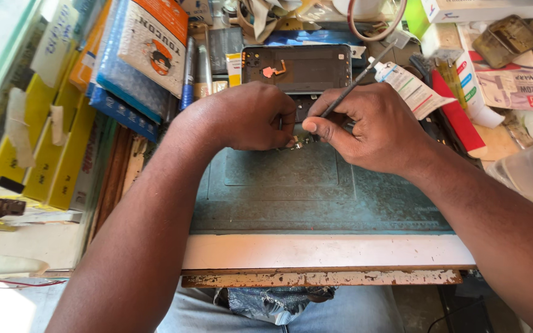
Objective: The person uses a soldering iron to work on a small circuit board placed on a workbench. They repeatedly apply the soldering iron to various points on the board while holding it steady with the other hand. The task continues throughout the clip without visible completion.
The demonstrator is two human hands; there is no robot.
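Phone housing, a dark grey opened rectangular shell with a small orange flex strip inside [297,68], lies at the far edge of the worn green work mat [316,197], and both hands meet over its near end. The right hand [374,132] pinches a thin dark metal tool, like a slim probe [356,80], between thumb and forefinger; its tip goes down to the small parts at the near end of the housing, and its handle slants up and away to the right. The left hand [251,117] rests just beside it, fingers curled and pressing on the near left part of the housing; I cannot tell if they grip some small piece under them.

Beside the housing to the right lies a white tube with coloured print [411,86], and further right a red flat package [461,114]. To the left stand a blue pen-shaped tool [187,74] and blue bubble-wrap pouches with an orange card [134,55]. Yellow boxes [50,142] lean at the far left. The mat sits on a white, chipped table edge [322,253].
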